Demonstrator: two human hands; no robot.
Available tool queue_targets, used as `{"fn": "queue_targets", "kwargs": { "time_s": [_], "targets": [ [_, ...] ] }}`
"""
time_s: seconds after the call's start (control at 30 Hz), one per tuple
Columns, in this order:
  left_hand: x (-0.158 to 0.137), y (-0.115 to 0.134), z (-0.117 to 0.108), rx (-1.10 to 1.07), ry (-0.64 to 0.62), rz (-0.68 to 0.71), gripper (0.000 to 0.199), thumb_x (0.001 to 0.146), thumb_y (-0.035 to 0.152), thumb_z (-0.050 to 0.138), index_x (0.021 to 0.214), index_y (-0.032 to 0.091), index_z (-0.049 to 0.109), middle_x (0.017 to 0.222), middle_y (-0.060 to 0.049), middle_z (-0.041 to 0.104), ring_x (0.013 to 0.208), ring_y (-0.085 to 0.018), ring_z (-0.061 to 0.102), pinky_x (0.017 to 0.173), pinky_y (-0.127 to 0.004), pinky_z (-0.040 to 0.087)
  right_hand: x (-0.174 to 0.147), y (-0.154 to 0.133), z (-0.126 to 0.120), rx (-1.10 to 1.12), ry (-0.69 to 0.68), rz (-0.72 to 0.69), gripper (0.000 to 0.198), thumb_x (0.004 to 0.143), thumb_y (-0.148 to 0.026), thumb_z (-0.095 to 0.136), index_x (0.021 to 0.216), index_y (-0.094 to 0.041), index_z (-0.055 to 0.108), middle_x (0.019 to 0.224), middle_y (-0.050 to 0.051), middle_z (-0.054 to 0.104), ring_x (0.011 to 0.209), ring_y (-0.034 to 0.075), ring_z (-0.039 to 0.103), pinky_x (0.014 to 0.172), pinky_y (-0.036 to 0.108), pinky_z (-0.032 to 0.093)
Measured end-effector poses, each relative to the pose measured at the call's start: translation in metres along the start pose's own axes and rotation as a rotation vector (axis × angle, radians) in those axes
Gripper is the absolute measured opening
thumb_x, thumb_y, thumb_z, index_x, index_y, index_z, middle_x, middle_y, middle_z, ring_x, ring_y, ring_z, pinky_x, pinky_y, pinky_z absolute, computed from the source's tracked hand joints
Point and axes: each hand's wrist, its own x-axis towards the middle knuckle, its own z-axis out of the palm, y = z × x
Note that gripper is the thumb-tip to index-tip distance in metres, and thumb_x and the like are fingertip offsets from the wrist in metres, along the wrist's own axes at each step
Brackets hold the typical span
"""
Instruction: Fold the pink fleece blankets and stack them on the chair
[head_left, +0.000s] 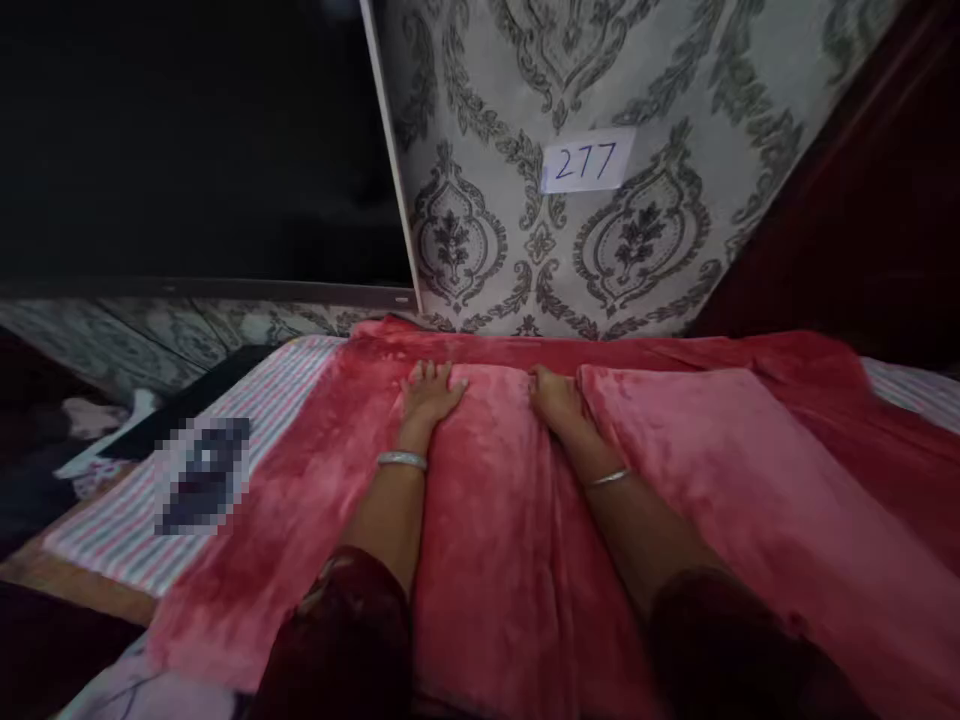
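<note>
A red and pink plush blanket [480, 520] is spread over the table, with a folded strip running down its middle. To the right of that strip lies another pink folded panel [697, 430]. My left hand [433, 397] rests flat on the left edge of the middle strip near its far end, fingers spread. At the strip's far right corner, my right hand [556, 400] is closed with its fingers curled on the blanket's edge. Part of what the right fingers hold is hidden. Each wrist wears a silver bangle.
A striped cloth [292, 375] lies under the blanket, and a pixelated dark object [204, 475] sits on it at left. A large black screen [202, 150] stands behind. The patterned wall [457, 240] carries a paper marked 277 [587, 162].
</note>
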Motion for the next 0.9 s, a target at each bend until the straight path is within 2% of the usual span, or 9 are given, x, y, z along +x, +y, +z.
{"fn": "queue_targets", "kwargs": {
  "time_s": [0.13,0.2,0.23,0.3,0.4,0.6,0.77,0.9],
  "targets": [
    [0.001,0.001,0.003,-0.004,-0.009,-0.005,0.073,0.096,0.064,0.024,0.159,0.027,0.032,0.168,-0.009,0.023,0.156,-0.033,0.015,0.12,-0.065,0.021,-0.002,-0.007,-0.012,-0.068,0.128,-0.032,0.044,0.101,-0.025,0.036,0.136,-0.016,0.061,0.139,0.021,0.058,0.126,0.032,0.056,0.101,0.046,0.045],
    [0.002,0.001,0.004,-0.003,-0.001,0.003,0.073,0.096,0.065,0.025,0.159,0.027,0.033,0.169,-0.009,0.023,0.156,-0.034,0.014,0.119,-0.067,0.02,-0.003,-0.014,-0.009,-0.111,0.223,-0.144,0.05,0.101,-0.03,0.039,0.147,-0.014,0.051,0.155,0.022,0.042,0.143,0.035,0.038,0.112,0.052,0.034],
    [0.002,0.0,0.005,-0.004,0.004,0.006,0.073,0.096,0.065,0.025,0.158,0.027,0.033,0.169,-0.009,0.023,0.156,-0.033,0.013,0.119,-0.067,0.02,-0.004,-0.017,-0.005,-0.125,0.221,-0.199,0.055,0.102,-0.035,0.04,0.152,-0.013,0.045,0.159,0.022,0.036,0.148,0.034,0.03,0.116,0.054,0.028],
    [0.003,-0.001,0.006,-0.012,0.005,0.001,0.074,0.096,0.065,0.026,0.159,0.027,0.033,0.169,-0.009,0.022,0.156,-0.033,0.013,0.12,-0.066,0.02,-0.004,-0.02,0.006,-0.132,0.099,-0.248,0.066,0.102,-0.047,0.038,0.157,-0.01,0.035,0.162,0.021,0.03,0.151,0.033,0.023,0.12,0.054,0.02],
    [0.004,-0.002,0.006,-0.025,0.003,-0.021,0.074,0.096,0.064,0.026,0.159,0.025,0.032,0.169,-0.009,0.021,0.156,-0.033,0.013,0.121,-0.064,0.018,-0.003,-0.019,0.022,-0.12,-0.077,-0.215,0.075,0.102,-0.057,0.034,0.157,-0.007,0.033,0.164,0.02,0.026,0.152,0.032,0.021,0.121,0.052,0.019],
    [0.008,-0.004,0.006,-0.039,0.008,-0.077,0.068,0.1,0.05,0.021,0.16,0.019,0.029,0.17,-0.009,0.018,0.156,-0.03,0.014,0.121,-0.064,0.022,0.001,-0.013,0.031,-0.114,-0.059,-0.218,0.078,0.101,-0.062,0.031,0.157,-0.008,0.034,0.164,0.021,0.026,0.152,0.032,0.022,0.121,0.052,0.018],
    [0.007,-0.008,0.008,-0.067,0.046,-0.039,0.065,0.1,0.049,0.024,0.158,0.022,0.035,0.168,-0.008,0.024,0.155,-0.03,0.019,0.12,-0.063,0.025,0.0,-0.014,0.032,-0.113,-0.031,-0.229,0.076,0.101,-0.06,0.032,0.156,-0.008,0.036,0.163,0.021,0.029,0.151,0.032,0.024,0.12,0.051,0.02],
    [0.002,-0.007,0.005,-0.099,0.071,-0.005,0.064,0.1,0.05,0.023,0.158,0.024,0.035,0.168,-0.006,0.024,0.156,-0.031,0.017,0.121,-0.064,0.022,-0.003,-0.016,0.024,-0.105,-0.068,-0.209,0.075,0.101,-0.058,0.034,0.158,-0.008,0.032,0.165,0.02,0.024,0.153,0.032,0.021,0.121,0.051,0.019]
  ]
}}
